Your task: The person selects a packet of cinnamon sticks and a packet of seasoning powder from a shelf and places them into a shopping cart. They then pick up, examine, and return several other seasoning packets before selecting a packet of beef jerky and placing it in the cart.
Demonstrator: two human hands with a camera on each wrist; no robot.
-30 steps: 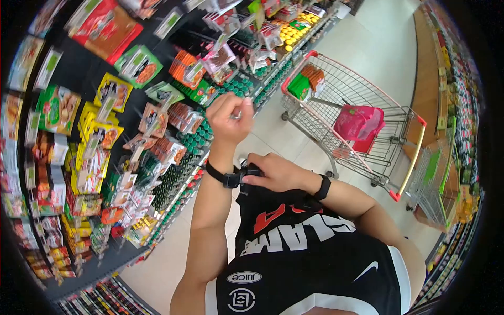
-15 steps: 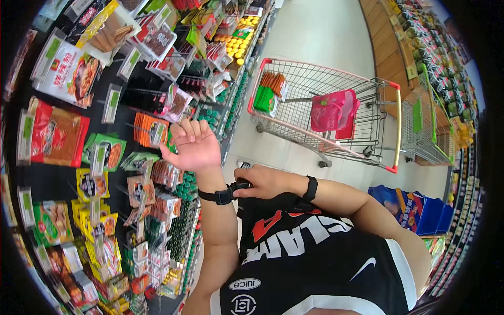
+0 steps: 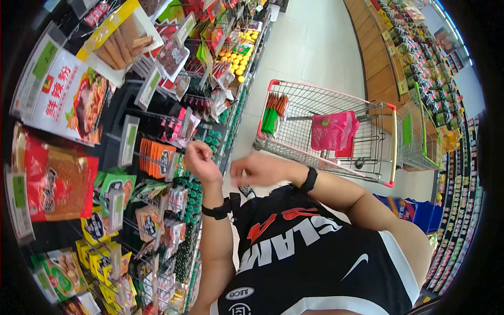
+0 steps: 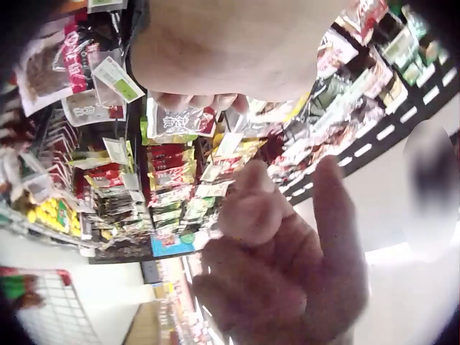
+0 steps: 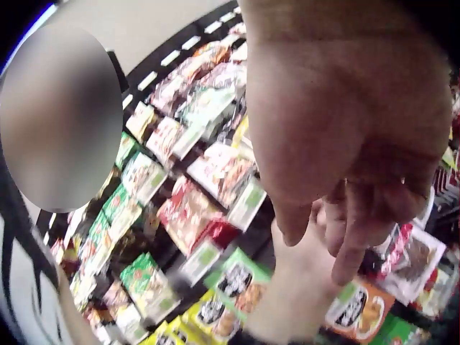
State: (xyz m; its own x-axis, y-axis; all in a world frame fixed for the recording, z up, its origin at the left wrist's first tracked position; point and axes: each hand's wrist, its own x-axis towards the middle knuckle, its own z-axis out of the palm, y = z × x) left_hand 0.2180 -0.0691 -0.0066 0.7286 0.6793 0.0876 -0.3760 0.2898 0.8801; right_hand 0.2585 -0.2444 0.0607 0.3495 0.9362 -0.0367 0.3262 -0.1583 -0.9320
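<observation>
My left hand [image 3: 203, 163] is raised before the shelf in the head view, its fingers loosely curled with nothing in them. A black strap [image 3: 216, 211] with a small black device circles that wrist. To the right of it hovers my right hand [image 3: 265, 169], a little blurred, fingers bent and slack. A gap shows between it and the strap. The left wrist view has the right hand [image 4: 287, 266] with thumb raised, facing the left palm [image 4: 230, 54]. In the right wrist view the right hand [image 5: 345, 136] overlaps the left forearm [image 5: 295, 287].
Hanging packets, among them a red spice bag [image 3: 55, 178] and orange packets [image 3: 157, 157], fill the left shelf. A shopping cart [image 3: 325, 94] holds green and orange packets [image 3: 273, 115] and a pink bag [image 3: 333, 131]. Behind it stands a green-trimmed cart [image 3: 420, 126]. Blue boxes [image 3: 428, 215] sit at right.
My right hand has let go of the left wrist's strap and drawn off to the right. The left hand's fingers have curled inward. The view has turned and moved nearer the left shelf.
</observation>
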